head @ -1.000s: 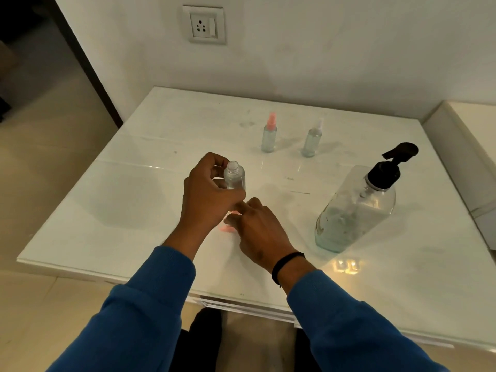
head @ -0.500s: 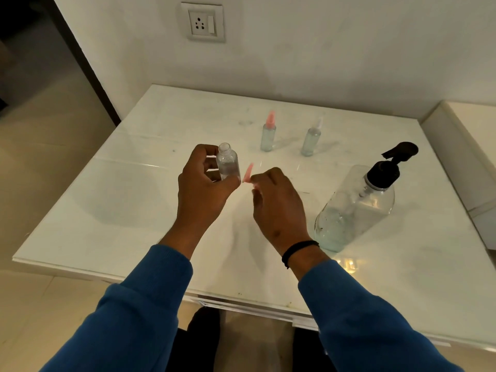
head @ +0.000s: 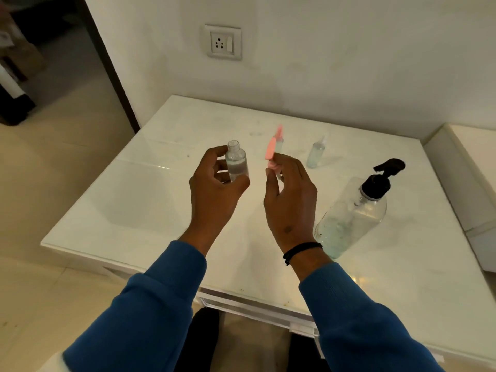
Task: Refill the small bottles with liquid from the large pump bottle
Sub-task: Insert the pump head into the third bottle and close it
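My left hand [head: 214, 189] grips a small clear bottle [head: 236, 162] upright above the table, its neck open and uncapped. My right hand [head: 288, 194] pinches a pink spray cap [head: 270, 151] just to the right of that bottle, a small gap between them. Behind my right hand stands a second small bottle with a pink cap [head: 279, 135], partly hidden. A third small bottle with a clear cap [head: 316, 154] stands further right. The large clear pump bottle [head: 354, 216] with a black pump head stands at the right, holding some liquid.
The white glossy table [head: 150, 200] abuts a white wall with a socket plate [head: 222, 42]. A white cabinet [head: 467, 167] adjoins the table's right side. A dark doorway opens at the left, beige floor tiles below.
Both hands rose off the table. The right hand picked the pink cap up from the tabletop and lifted it beside the open bottle; the left hand raised the bottle. The camera tilted up.
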Demonstrator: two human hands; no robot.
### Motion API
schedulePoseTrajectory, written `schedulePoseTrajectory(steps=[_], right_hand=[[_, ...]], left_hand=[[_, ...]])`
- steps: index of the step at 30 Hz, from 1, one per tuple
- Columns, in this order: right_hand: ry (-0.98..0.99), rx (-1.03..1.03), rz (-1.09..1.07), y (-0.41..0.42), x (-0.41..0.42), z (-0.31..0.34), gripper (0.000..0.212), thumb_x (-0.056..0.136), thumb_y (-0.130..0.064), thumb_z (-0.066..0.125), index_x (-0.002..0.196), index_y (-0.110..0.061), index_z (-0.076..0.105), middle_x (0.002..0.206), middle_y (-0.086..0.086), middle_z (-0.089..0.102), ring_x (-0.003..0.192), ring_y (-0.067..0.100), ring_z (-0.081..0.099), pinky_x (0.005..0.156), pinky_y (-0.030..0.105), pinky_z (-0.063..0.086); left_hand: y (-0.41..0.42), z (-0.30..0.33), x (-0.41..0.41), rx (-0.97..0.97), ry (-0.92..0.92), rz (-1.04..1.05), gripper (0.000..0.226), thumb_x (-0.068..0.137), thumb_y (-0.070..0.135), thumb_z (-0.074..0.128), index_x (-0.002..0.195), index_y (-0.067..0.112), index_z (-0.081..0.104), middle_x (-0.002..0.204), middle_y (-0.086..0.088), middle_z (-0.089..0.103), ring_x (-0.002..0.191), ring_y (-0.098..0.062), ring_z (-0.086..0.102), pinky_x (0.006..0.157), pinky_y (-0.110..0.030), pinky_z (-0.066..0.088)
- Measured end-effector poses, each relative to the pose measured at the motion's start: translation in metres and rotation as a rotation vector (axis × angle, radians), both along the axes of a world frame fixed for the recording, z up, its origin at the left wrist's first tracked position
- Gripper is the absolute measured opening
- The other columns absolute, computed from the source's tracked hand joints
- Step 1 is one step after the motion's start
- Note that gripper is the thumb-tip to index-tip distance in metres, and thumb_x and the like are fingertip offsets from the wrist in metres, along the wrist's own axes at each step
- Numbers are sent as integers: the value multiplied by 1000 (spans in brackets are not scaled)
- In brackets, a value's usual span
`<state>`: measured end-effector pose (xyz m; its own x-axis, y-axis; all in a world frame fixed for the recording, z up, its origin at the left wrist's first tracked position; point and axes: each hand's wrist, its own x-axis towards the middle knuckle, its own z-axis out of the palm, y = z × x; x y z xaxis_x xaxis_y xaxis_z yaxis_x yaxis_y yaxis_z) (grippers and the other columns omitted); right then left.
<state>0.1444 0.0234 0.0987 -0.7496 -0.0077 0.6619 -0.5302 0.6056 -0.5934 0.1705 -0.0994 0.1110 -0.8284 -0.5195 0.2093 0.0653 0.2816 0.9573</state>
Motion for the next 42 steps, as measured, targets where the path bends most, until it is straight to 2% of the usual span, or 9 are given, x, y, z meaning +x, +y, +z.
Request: schedulePoseTrajectory(steps=[3, 6, 10, 14, 19, 25, 30, 37, 42], right_hand=[[15, -172, 12, 4, 10, 28, 20, 101, -10, 62, 120, -8, 66, 113, 3, 71, 98, 19, 69, 87, 36, 62], [-31, -371, -9, 11, 24, 63, 19, 102, -14, 63, 120, -8, 67, 108, -5, 70, 95, 12, 70, 82, 15, 57], [-52, -565, 1, 26, 41, 106, 29, 101, -17, 67, 129, -15, 60, 107, -8, 71, 93, 11, 72, 77, 18, 58], [5, -540, 5, 41, 56, 142, 49, 101, -18, 68, 145, -16, 47, 108, -2, 72, 93, 13, 74, 80, 27, 62], [81, -530, 8, 60, 79, 192, 39, 99, -18, 69, 135, -20, 54, 111, 0, 72, 93, 16, 74, 79, 36, 64], [141, -603, 21, 71, 105, 242, 38, 96, -17, 73, 130, -20, 57, 105, -2, 73, 88, 16, 75, 76, 39, 65], [179, -703, 79, 81, 122, 283, 37, 93, -10, 75, 127, -14, 58, 100, 6, 74, 82, 19, 76, 70, 41, 66], [248, -695, 110, 91, 150, 326, 37, 93, -11, 76, 125, -14, 59, 101, 8, 73, 80, 20, 76, 68, 37, 66], [312, -651, 134, 93, 172, 351, 36, 92, -12, 76, 123, -19, 59, 101, 6, 73, 78, 19, 76, 63, 26, 63]], left_hand=[[8, 13, 8, -8, 1, -26, 55, 78, 7, 82, 127, 23, 60, 101, 18, 67, 87, 0, 69, 67, -8, 51], [19, 30, 19, -40, 2, -84, 56, 78, 7, 82, 124, 29, 58, 97, 26, 62, 82, 11, 65, 65, -6, 50], [29, 47, 39, -79, -19, -158, 59, 78, 10, 81, 128, 30, 58, 100, 16, 67, 83, -3, 69, 66, -10, 53], [38, 66, 57, -125, -18, -215, 59, 80, 12, 81, 131, 30, 58, 104, 7, 69, 86, -9, 70, 66, -7, 51], [57, 107, 82, -170, 20, -280, 59, 79, 12, 80, 132, 28, 59, 105, 4, 72, 82, -13, 71, 61, -5, 47], [68, 152, 106, -198, 87, -326, 54, 78, 11, 78, 120, 39, 59, 96, 7, 72, 70, 1, 66, 60, -5, 44], [70, 185, 123, -197, 132, -360, 59, 77, 6, 77, 126, 35, 62, 92, 7, 72, 61, 2, 64, 58, -6, 43], [78, 234, 147, -222, 217, -385, 63, 75, 4, 79, 112, 50, 58, 81, 18, 70, 62, 1, 65, 59, -6, 45], [81, 260, 167, -219, 268, -403, 62, 74, 3, 79, 120, 41, 61, 84, 13, 71, 61, -2, 67, 58, -6, 45]])
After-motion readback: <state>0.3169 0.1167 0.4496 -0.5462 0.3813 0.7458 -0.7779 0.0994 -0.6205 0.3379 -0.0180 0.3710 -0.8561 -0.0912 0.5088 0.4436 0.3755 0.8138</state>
